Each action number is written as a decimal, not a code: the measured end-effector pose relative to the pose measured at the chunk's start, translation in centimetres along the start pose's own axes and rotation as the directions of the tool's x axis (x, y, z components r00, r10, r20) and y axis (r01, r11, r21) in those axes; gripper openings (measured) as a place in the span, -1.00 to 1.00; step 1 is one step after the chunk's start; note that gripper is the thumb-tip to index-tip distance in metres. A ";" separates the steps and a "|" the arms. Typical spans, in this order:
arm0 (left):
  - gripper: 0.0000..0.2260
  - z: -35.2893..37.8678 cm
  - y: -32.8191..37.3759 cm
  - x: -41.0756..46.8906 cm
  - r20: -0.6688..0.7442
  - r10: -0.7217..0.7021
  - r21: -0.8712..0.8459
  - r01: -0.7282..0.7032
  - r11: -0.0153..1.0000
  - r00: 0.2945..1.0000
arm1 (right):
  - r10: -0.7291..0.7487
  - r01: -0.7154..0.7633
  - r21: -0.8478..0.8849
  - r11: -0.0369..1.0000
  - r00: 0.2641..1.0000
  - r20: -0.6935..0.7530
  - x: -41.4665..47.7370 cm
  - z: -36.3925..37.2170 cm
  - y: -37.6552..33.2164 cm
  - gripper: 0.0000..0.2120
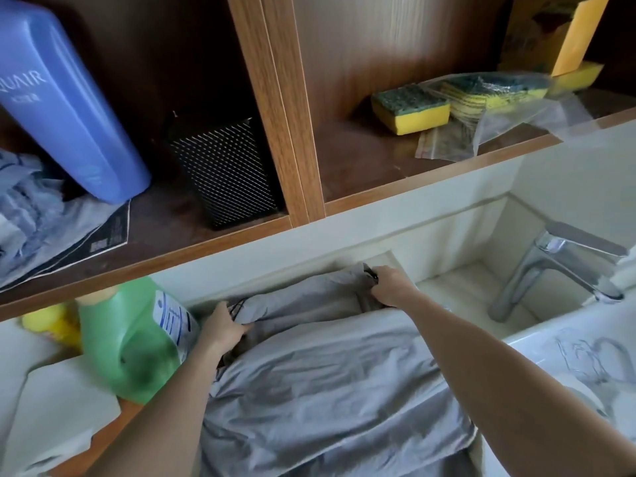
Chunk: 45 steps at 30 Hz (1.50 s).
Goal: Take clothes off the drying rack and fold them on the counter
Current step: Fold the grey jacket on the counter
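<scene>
1. The green bottle (130,342) stands on the table (13,352), just beside the work area on the left. It touches, or nearly touches, the cloth edge, so the left side has little room.

2. My left hand (223,330) is at the far left corner of the grey garment (327,366). The fingers (241,328) are curled round the cloth edge and grip it. This anchors the corner so that the fold line stays straight.

3. The grey garment lies on the table between my two arms, off the drying rack, which is not in view. Its far part is rolled or doubled against the back wall. Its near part spreads toward me and hangs over the front edge. I judge that one fold is in progress and the garment is not yet a finished stack.

4. My right hand (392,285) is at the far right corner. The fingers are pressed together and pinch the cloth beside a small dark fitting. Holding both far corners keeps the layer taut.

5. The sink (481,280) lies just right of the garment, with the tap (557,266) beyond. Risk: the right corner could slip into the basin if released early.
</scene>
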<state>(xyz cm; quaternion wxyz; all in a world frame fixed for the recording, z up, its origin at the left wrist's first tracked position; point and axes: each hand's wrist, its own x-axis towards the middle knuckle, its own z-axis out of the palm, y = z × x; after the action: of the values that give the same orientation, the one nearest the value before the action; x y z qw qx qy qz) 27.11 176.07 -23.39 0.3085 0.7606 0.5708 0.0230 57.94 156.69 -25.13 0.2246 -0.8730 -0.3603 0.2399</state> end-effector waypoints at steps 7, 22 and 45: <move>-0.80 -4.0 1.7 -3.8 -0.218 0.062 -0.273 -0.122 0.954 0.974 | -0.028 0.071 0.312 0.948 0.990 -0.141 -2.3 -3.4 -2.9 -0.69; -0.73 -3.8 -1.9 -20.1 -0.281 -0.033 -0.642 -0.163 0.749 0.959 | -0.103 0.238 0.586 0.775 0.962 -0.254 -18.9 -6.6 -0.1 -0.69; -0.60 3.9 -6.3 -25.9 -0.402 0.499 0.390 -0.349 0.852 0.768 | -0.439 0.238 -0.439 0.866 0.782 -0.443 -25.3 3.3 2.4 -0.84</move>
<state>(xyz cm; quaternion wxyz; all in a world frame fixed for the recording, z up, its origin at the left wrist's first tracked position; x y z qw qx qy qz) 14.25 152.47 -21.38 0.0244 0.8763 0.4377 0.1998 41.44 137.18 -22.61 0.1915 -0.8497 -0.4752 -0.1249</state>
